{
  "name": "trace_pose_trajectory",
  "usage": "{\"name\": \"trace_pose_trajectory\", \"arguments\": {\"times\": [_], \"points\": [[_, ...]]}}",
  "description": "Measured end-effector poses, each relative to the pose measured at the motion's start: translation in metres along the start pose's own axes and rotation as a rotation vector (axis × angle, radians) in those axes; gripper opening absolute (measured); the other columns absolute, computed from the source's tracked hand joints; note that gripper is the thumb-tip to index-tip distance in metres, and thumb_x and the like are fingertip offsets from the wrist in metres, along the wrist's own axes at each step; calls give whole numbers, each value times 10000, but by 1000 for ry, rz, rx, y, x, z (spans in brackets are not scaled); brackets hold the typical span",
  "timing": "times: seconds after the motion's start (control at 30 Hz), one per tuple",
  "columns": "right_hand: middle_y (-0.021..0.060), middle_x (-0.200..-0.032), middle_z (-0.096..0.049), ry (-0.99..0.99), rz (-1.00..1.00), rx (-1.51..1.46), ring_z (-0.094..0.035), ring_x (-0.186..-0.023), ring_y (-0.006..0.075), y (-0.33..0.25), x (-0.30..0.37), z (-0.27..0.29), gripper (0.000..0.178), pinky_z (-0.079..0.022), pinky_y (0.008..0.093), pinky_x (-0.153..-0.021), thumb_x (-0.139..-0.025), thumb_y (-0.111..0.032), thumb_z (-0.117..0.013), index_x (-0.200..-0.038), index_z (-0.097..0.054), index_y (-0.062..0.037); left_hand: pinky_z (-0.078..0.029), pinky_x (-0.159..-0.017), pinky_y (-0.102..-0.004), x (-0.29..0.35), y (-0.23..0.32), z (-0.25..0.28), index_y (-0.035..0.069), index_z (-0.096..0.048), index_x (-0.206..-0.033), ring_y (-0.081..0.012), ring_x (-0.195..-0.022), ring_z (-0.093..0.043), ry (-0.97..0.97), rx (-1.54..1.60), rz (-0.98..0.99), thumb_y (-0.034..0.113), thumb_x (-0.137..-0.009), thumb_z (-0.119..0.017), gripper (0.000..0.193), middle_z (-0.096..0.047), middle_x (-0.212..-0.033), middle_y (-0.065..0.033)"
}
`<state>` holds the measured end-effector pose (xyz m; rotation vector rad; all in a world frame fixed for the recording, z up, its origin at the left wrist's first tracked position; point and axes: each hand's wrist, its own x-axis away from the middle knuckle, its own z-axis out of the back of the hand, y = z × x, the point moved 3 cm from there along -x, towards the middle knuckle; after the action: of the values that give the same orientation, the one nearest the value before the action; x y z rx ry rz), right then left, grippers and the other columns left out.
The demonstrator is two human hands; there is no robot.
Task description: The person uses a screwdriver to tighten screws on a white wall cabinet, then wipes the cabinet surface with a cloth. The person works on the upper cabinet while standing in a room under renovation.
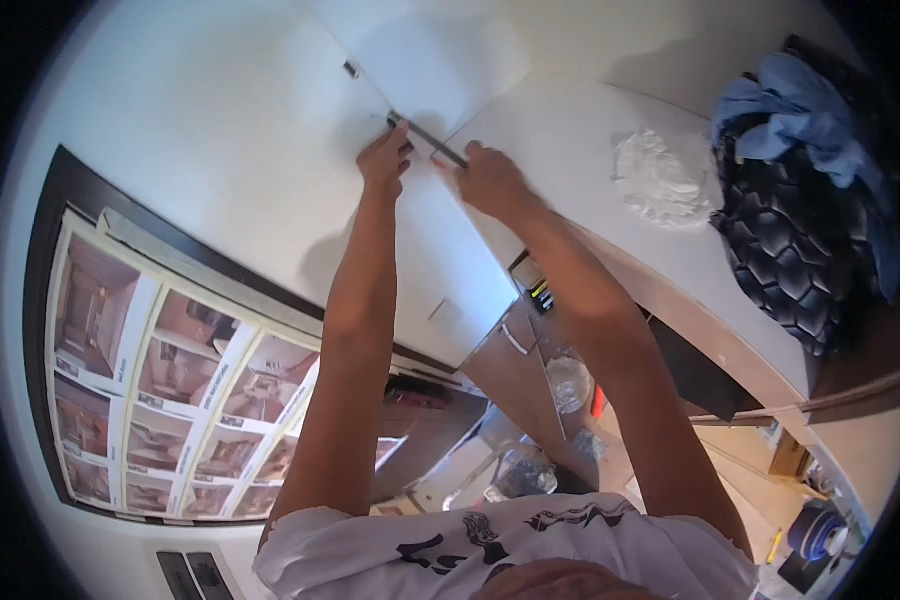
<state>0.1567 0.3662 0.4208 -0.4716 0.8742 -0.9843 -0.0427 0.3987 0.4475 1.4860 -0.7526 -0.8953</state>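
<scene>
The dark rod [431,141] extends from the right hand [495,182], clamped on it, to the left hand [382,162], grip unclear.

Blue cloth [798,118] is draping over a glossy black quilted jacket [788,240]; crumpled white sheeting [662,180] is lying just beside it.

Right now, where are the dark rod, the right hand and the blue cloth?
Dark rod [431,141]: head view, middle of shaft.
Right hand [495,183]: head view, its back.
Blue cloth [806,118]: head view, upper folds.

A dark-framed panel [185,400] stands left — a pale counter [560,140] right.
</scene>
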Motion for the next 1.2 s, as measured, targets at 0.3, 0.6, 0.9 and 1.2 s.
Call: {"name": "trace_pose_trajectory", "arguments": {"times": [0.3,0.6,0.9,1.2], "points": [[249,-925,-665,53,3,4,-660,-826,413,12,82,6,263,-523,502,-752,-949,-200,-555,-1128,-530,-8,-443,-767,-371,-3,-2,2,-24,-672,-1118,-240,-960,-662,-12,-37,29,309,-805,-811,478,-700,-1039,-90],[172,-910,-678,503,168,-53,-689,-767,349,57,92,-56,275,-575,438,-643,-913,-231,-648,-1086,-615,-20,-509,-785,-332,1,-7,4,-1,-667,-1144,-206,-947,-664,17,-113,-71,324,-825,-802,475,-697,-1048,-77],[145,-855,-677,490,102,-60,-687,-742,333,63,90,-71,266,-565,424,-660,-898,-250,-668,-1060,-642,-41,-513,-714,-285,4,-13,0,-5,-693,-1080,-158,-864,-656,51,-116,-174,298,-830,-801,407,-709,-964,-50],[67,-651,-629,391,-283,-393,-587,-551,199,66,90,-75,240,-483,343,-528,-804,-249,-781,-879,-697,-36,-527,-709,-305,5,-14,0,-57,-697,-1037,-174,-842,-653,115,-105,-162,279,-819,-808,415,-700,-914,-86]]}}
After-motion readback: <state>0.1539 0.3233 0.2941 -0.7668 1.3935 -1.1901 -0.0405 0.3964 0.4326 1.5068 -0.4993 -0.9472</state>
